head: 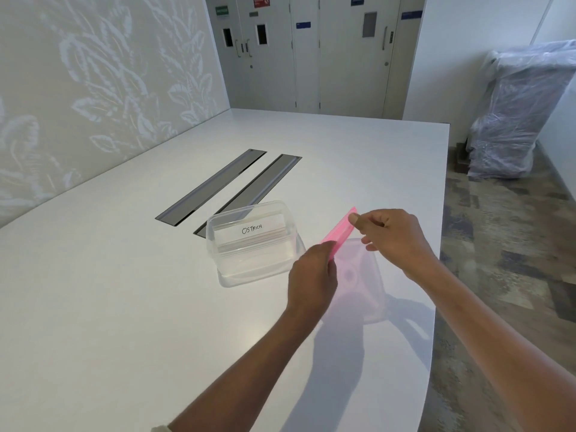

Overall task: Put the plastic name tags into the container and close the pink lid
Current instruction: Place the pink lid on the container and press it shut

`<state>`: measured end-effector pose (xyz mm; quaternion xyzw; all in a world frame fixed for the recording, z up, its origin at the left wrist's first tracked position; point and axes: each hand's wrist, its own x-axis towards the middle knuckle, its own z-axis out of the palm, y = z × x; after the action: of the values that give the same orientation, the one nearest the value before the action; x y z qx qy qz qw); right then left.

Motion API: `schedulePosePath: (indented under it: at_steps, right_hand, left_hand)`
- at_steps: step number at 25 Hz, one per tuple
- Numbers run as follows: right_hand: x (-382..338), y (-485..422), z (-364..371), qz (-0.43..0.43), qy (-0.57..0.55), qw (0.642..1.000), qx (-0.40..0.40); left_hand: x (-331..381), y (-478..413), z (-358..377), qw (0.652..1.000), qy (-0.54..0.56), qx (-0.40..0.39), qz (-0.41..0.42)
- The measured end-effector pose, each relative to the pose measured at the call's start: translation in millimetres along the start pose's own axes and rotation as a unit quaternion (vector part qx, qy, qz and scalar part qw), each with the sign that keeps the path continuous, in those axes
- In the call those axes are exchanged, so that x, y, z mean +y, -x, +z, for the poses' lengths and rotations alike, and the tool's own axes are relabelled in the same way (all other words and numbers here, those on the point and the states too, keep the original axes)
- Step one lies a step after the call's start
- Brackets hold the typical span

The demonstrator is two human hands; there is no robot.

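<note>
A clear plastic container (pixel 282 269) stands on the white table (pixel 124 307) without its lid. Inside it lies a stack of plastic name tags (pixel 252 233); the top one reads "OSTRICH". Just right of the container, the pink lid (pixel 339 232) is held in the air, tilted so I see it nearly edge-on. My left hand (pixel 311 275) grips its near end and my right hand (pixel 389 233) pinches its far end between thumb and fingers. The lid throws a pink-tinted shadow on the table below.
Two long grey cable slots (pixel 212 185) are set into the table behind the container. The table's right edge (pixel 441 244) runs close to my right hand, with patterned carpet beyond. A plastic-wrapped object (pixel 523 110) stands on the floor at the far right. A patterned wall borders the table's left side.
</note>
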<state>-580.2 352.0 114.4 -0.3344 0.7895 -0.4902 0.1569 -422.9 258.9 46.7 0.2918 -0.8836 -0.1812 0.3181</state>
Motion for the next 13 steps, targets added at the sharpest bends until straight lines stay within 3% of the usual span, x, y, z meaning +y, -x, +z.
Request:
schedulePosePath:
  at_steps: [7,13]
  right_hand:
    - [4.0,-13.6,29.8,0.018,-0.067,0.997,-0.029]
    - [22.3,-42.7,53.4,0.112,-0.076,0.990,-0.045]
  left_hand:
    - [-25.7,-19.4,-41.2,0.983,0.127,0.068,-0.116]
    - [-45.9,-28.5,-80.8,0.891,0.377,0.062,-0.245]
